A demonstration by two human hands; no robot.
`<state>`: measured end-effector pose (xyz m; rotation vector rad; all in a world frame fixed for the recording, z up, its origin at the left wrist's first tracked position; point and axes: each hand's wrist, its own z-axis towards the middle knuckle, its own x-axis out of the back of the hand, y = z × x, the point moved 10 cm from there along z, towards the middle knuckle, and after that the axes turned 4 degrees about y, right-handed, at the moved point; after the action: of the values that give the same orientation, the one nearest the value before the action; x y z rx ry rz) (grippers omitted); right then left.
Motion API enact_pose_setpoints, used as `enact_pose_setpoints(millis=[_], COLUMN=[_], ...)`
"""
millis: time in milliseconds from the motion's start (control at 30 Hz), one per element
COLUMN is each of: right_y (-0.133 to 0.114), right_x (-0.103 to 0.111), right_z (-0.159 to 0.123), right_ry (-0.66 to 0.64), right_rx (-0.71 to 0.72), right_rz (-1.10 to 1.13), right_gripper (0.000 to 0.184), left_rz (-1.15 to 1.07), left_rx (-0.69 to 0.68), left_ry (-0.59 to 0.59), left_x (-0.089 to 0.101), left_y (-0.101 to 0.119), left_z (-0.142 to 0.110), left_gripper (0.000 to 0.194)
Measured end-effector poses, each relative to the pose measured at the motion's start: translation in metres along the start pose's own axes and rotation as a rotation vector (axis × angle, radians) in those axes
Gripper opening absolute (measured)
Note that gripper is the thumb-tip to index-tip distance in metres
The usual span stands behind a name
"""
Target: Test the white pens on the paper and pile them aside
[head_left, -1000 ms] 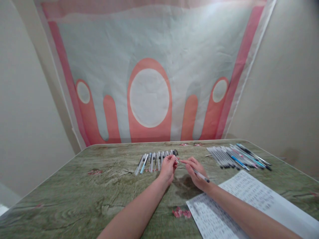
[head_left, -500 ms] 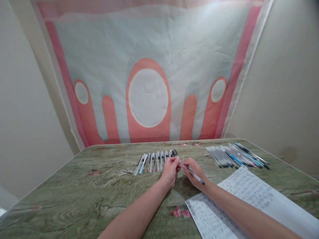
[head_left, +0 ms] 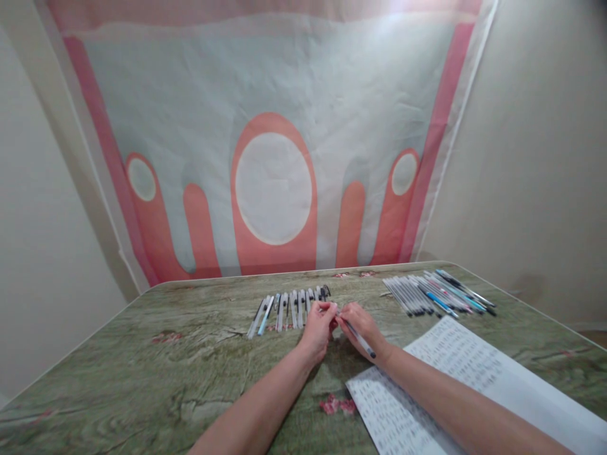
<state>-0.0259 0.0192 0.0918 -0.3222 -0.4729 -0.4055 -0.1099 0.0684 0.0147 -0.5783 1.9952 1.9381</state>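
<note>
My right hand [head_left: 359, 323] is closed round a pen [head_left: 363, 341] with a clear barrel and a dark end that points down toward my wrist. The pen's other end reaches up to the fingertips of my left hand [head_left: 320, 328], which are pinched together. Whatever small piece they pinch is mostly hidden; a pale bit shows at the fingertips. Both hands meet just above the table, fingers almost touching. Just beyond my left hand lies a row of pens and pen parts [head_left: 279, 309], mostly clear with dark bits, one light blue.
To the right, a group of pens [head_left: 410, 297] lies side by side, mostly clear with dark ends, some blue or pink. A sheet of paper with handwriting [head_left: 474, 360] lies under my right forearm. The wood-patterned table [head_left: 142, 385] ends at a printed cloth [head_left: 275, 69].
My right hand has closed in on my left, bringing the pen's upper end to the left fingertips. Its fingers, more stretched out a second ago, are now curled. The view has shifted slightly right.
</note>
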Motion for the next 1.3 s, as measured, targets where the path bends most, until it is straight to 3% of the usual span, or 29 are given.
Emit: enact_pose_setpoints(millis=[100,233,300,400,467,567,667,800,933,1067,1167,1300], right_y=[0.002,0.022,0.04,0.075,0.101,0.143,0.171,0.188,0.196,0.187,0.154,0.094], right_x=[-0.001,0.009,0.021,0.039,0.042,0.044,0.045,0.046,0.052,0.05,0.025,-0.03], right_z=[0.0,0.005,0.007,0.007,0.003,-0.013,-0.032,-0.047,-0.044,-0.023,-0.004,0.011], right_ry=[-0.007,0.034,0.071,0.069,-0.056,-0.283,-0.463,-0.607,-0.629,-0.532,-0.462,-0.5], right_rx=[-0.036,-0.192,-0.293,-0.387,-0.387,-0.386,-0.354,-0.328,-0.326,-0.355,-0.371,-0.324], right_rz=[0.001,-0.007,-0.035,-0.128,-0.223,-0.419,-0.562,-0.607,-0.601,-0.577,-0.407,-0.149], right_gripper=[0.008,0.01,0.013,0.018,0.022,0.028,0.036,0.044,0.037,0.035,0.028,0.026], left_rz=[-0.008,0.074,0.246,0.706,0.986,1.212,1.292,1.315,1.264,1.19,1.158,1.147], left_rx=[0.013,0.01,-0.021,-0.175,-0.306,-0.403,-0.423,-0.441,-0.469,-0.474,-0.461,-0.471], left_ry=[0.018,-0.006,-0.075,-0.277,-0.425,-0.546,-0.588,-0.597,-0.596,-0.624,-0.714,-0.811], left_x=[0.001,-0.008,-0.019,-0.046,-0.062,-0.071,-0.071,-0.071,-0.071,-0.068,-0.069,-0.069], left_y=[0.0,0.002,0.002,0.003,0.001,-0.002,-0.003,-0.003,0.001,0.007,0.01,0.019], left_z=[0.001,-0.003,-0.012,-0.036,-0.056,-0.073,-0.075,-0.073,-0.072,-0.068,-0.068,-0.07], left_gripper=[0.03,0.039,0.051,0.061,0.073,0.091,0.094,0.092,0.081,0.06,0.049,0.041])
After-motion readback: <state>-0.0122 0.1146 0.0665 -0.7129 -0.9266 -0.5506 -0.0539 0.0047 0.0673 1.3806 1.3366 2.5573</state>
